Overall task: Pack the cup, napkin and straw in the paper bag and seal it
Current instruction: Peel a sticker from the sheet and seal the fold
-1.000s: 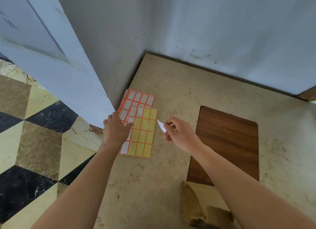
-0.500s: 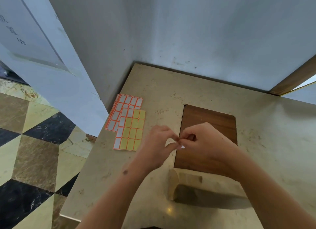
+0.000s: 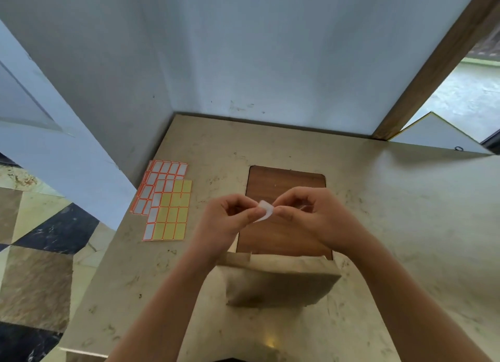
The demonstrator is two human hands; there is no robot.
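Observation:
A small white sticker (image 3: pixel 265 210) is pinched between both my hands above the table. My left hand (image 3: pixel 230 221) grips its left edge with thumb and forefinger, and my right hand (image 3: pixel 308 215) pinches its right edge. Just below my hands lies the brown paper bag (image 3: pixel 278 280), its top folded over, at the near side of the table. The cup, napkin and straw are not visible.
Sticker sheets (image 3: pixel 166 199) with orange-bordered white and yellow labels lie at the table's left edge. A dark wooden inset panel (image 3: pixel 286 180) sits in the beige tabletop (image 3: pixel 405 226). Grey walls stand behind and to the left; tiled floor lies at the left.
My right hand carried the peeled sticker away from the sheets, and my left hand left the sheet and joined it. The view shifted right, and the folded bag came into sight.

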